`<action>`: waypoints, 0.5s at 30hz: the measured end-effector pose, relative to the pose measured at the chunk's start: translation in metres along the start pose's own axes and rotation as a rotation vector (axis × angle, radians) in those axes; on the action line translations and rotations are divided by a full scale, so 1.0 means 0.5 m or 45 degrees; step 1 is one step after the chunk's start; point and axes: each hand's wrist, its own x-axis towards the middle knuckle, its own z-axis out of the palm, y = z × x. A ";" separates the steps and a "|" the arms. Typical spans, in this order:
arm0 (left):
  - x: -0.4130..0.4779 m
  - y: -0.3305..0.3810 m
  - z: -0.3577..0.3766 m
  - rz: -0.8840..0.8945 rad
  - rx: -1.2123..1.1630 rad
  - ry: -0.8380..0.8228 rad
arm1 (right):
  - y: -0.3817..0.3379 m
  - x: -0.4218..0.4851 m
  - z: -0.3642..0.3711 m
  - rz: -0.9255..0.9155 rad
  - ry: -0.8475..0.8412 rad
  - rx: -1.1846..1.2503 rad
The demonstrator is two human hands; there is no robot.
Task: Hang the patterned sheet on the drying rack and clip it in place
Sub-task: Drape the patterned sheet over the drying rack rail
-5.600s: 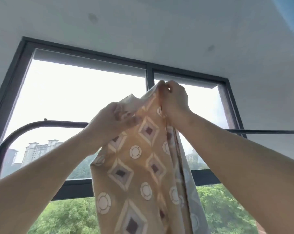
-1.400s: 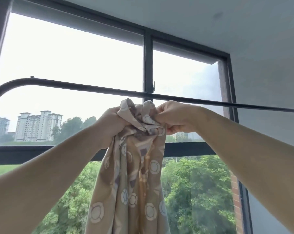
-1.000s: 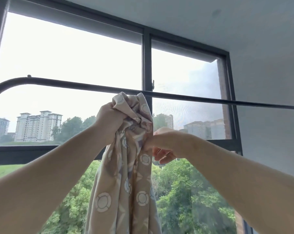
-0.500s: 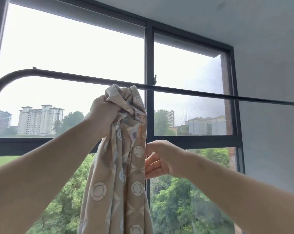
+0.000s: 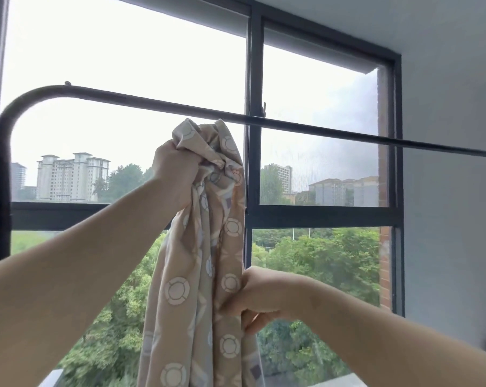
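Observation:
The patterned sheet (image 5: 197, 289), tan with white rings and diamonds, hangs bunched in a long column at the middle of the view. My left hand (image 5: 175, 169) grips its crumpled top just below the black bar of the drying rack (image 5: 141, 100). Lower down, my right hand (image 5: 255, 294) pinches the sheet's right edge between thumb and fingers. The sheet's top sits just under the bar and does not lie over it. No clip is in view.
The rack's bar curves down into a post (image 5: 0, 163) at the left and runs off the right edge. Behind it is a dark-framed window (image 5: 253, 191) with trees and buildings outside. A grey wall (image 5: 445, 191) stands at the right.
My right hand let go of the bunched top and slid down the sheet's right edge, where it now pinches the cloth. My left hand kept its grip near the bar.

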 end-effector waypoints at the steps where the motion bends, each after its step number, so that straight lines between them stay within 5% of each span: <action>1: 0.000 -0.001 -0.003 0.006 -0.010 0.006 | 0.010 0.005 0.005 0.037 -0.022 -0.058; 5: 0.017 0.000 -0.035 -0.015 -0.064 0.059 | 0.031 0.015 -0.032 0.064 0.213 0.029; 9: 0.013 -0.001 -0.070 -0.125 -0.063 -0.033 | 0.000 0.012 -0.172 -0.038 0.906 0.357; 13: 0.010 0.028 -0.089 0.084 -0.283 -0.123 | -0.144 -0.073 -0.292 -0.558 1.707 0.473; 15: 0.022 0.057 -0.084 0.207 -0.471 -0.096 | -0.204 -0.120 -0.299 -0.888 1.931 0.368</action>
